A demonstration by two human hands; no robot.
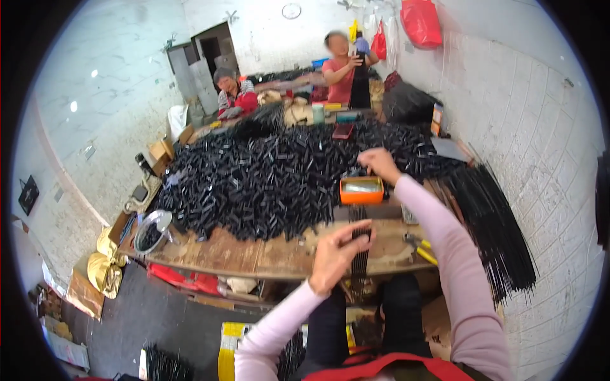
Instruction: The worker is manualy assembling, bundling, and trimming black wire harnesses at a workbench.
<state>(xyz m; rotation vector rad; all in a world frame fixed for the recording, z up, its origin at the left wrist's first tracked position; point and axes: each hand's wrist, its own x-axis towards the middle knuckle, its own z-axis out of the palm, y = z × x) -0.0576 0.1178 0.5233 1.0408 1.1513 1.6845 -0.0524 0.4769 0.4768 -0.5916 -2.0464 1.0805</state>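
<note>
My left hand [337,257] is at the front edge of the wooden table, its thumb and fingers closed round a row of thin black rods [359,267]. The rods stretch from the table top down past its edge, between my knees. My right hand [380,164] is over the near right part of a wide pile of short black pieces [254,178], just behind an orange box [362,198]. Its fingers are curled, and what they hold, if anything, cannot be made out. Something pale and shiny lies inside the box.
Pliers with yellow handles [424,252] lie right of the rods. Long black rods [492,228] hang over the table's right side. A clear container [152,233] stands at the left corner. Across the table are two people, one seated [238,98] and one holding a black bundle [359,82].
</note>
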